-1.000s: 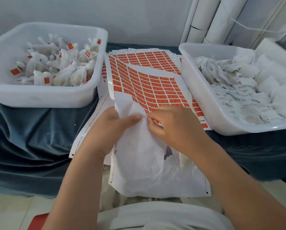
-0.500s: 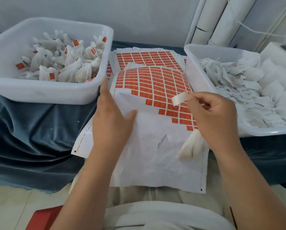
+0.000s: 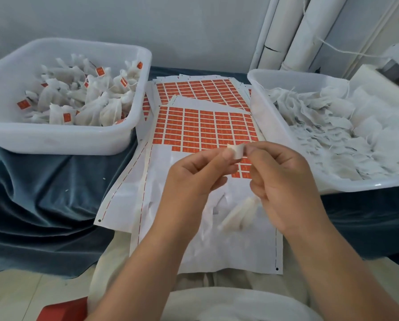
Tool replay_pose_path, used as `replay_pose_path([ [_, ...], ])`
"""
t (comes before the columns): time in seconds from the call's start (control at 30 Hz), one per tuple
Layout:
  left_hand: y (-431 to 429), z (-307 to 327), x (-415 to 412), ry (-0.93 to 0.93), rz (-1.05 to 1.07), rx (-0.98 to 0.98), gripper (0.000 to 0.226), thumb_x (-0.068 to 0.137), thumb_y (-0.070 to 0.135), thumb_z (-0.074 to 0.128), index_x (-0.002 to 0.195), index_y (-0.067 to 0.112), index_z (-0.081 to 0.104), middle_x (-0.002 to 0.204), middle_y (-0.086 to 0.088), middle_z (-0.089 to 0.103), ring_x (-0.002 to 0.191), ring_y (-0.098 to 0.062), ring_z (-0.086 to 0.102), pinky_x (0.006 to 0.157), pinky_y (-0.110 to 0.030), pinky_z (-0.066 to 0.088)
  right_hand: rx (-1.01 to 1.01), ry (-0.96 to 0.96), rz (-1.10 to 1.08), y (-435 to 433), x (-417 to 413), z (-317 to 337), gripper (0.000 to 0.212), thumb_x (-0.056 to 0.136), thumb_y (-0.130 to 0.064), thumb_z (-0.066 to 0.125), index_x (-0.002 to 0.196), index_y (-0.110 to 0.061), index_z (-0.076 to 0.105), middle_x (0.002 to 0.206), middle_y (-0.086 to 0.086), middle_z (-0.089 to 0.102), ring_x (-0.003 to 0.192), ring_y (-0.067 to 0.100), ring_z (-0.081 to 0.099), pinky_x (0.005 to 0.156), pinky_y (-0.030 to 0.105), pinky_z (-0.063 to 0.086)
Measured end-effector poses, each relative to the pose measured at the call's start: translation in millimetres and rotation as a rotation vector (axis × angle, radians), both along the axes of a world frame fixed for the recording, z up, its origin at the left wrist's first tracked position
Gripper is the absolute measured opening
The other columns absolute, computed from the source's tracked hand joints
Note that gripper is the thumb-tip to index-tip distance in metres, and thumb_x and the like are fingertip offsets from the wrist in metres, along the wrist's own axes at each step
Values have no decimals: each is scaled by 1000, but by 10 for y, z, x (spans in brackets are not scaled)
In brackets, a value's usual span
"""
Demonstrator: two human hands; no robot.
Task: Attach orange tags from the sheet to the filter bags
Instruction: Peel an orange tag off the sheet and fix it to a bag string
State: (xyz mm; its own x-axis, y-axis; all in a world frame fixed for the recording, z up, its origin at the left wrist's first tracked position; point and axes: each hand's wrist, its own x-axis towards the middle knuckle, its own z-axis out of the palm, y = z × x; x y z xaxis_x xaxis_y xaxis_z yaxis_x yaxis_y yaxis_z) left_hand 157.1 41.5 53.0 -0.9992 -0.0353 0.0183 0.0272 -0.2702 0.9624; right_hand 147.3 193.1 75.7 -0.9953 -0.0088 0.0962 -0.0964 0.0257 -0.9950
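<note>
- Sitting left of the tag sheet [image 3: 205, 128], a white tub [image 3: 61, 141] on the blue-draped surface [image 3: 43, 193] holds tagged filter bags [image 3: 89, 98].
- The tag sheet lies in the middle. Its far part is covered in rows of orange tags, and its near part is bare white backing.
- Above the sheet's near half, the left hand [image 3: 191, 179] curls its fingers and pinches one end of a loose tag [image 3: 236, 151], white side showing.
- The right hand [image 3: 284, 181], also over the sheet, pinches the tag's other end between thumb and forefinger. A blurred white filter bag [image 3: 240, 212] hangs from under this hand, just above the sheet.
- Right of the sheet, a second tub [image 3: 263, 107] holds a heap of plain filter bags [image 3: 333, 135].
</note>
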Motion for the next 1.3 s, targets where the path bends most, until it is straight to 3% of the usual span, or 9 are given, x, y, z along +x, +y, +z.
replay_pose_path([
  [0.13, -47, -9, -17, -6, 122, 56, 12, 95, 35, 71, 92, 26, 80, 97, 0, 81, 92, -17, 78, 76, -20, 59, -46, -33, 62, -3, -56, -34, 27, 100, -33, 55, 114, -29, 78, 61, -6, 41, 51, 9, 32, 46, 22, 32],
  [0.23, -135, -32, -87, -3, 203, 29, 12, 101, 25, 66, 100, 15, 71, 97, 1, 81, 90, -17, 78, 75, -21, 61, -196, -81, 168, 33, -86, -16, 45, 93, -14, 43, 119, -32, 76, 69, -4, 40, 55, 10, 34, 47, 23, 33],
  [0.37, -99, -110, -114, 29, 98, -110, 10, 105, 18, 58, 103, 8, 61, 97, 0, 80, 92, -15, 78, 79, -25, 63, 27, 84, 284, 16, 29, 2, 38, 100, -14, 45, 119, -29, 74, 74, 5, 41, 63, 17, 38, 56, 26, 40],
  [0.53, 134, -168, -21, -7, -168, -139, 31, 111, 33, 48, 121, 8, 61, 105, -12, 73, 102, -25, 73, 94, -45, 60, 307, 353, 195, -84, 128, 64, 29, 104, -26, 53, 117, -42, 73, 93, -13, 70, 92, 13, 71, 78, 22, 58],
  [0.67, 207, -171, 17, -30, -199, -133, 25, 111, 36, 45, 111, 13, 57, 70, 3, 61, 60, -10, 57, 64, -28, 57, 305, 342, 116, 10, 94, 120, 30, 105, -20, 57, 118, -41, 75, 100, -12, 76, 94, 11, 75, 77, 17, 59],
  [0.73, 228, -175, 19, -22, -154, -171, 24, 109, 37, 49, 107, 16, 58, 66, 10, 55, 54, -5, 48, 54, -20, 47, 252, 321, 95, 62, 56, 116, 31, 105, -15, 59, 117, -38, 76, 99, -11, 77, 97, 10, 75, 81, 16, 58],
  [0.9, 225, -201, 20, 60, -53, -230, 16, 106, 31, 58, 93, 21, 60, 65, 14, 59, 52, -6, 51, 52, -17, 41, 221, 283, 58, 126, -27, 84, 28, 104, -18, 60, 117, -36, 77, 96, -7, 76, 90, 13, 74, 76, 17, 59],
  [1.1, 191, -216, 21, 257, -20, -225, 13, 106, 17, 58, 93, 18, 59, 89, 2, 78, 57, 2, 60, 55, -11, 45, 242, 291, 49, 136, -55, 58, 30, 104, -17, 59, 116, -39, 76, 94, -7, 76, 88, 13, 74, 76, 15, 56],
  [1.3, 168, -219, -17, 164, -21, -304, 16, 101, 33, 50, 92, 29, 63, 91, 11, 76, 64, 0, 61, 59, -13, 46, 289, 281, 68, 129, -53, 65, 30, 106, -18, 58, 114, -42, 74, 97, -10, 75, 92, 12, 75, 76, 16, 58],
])
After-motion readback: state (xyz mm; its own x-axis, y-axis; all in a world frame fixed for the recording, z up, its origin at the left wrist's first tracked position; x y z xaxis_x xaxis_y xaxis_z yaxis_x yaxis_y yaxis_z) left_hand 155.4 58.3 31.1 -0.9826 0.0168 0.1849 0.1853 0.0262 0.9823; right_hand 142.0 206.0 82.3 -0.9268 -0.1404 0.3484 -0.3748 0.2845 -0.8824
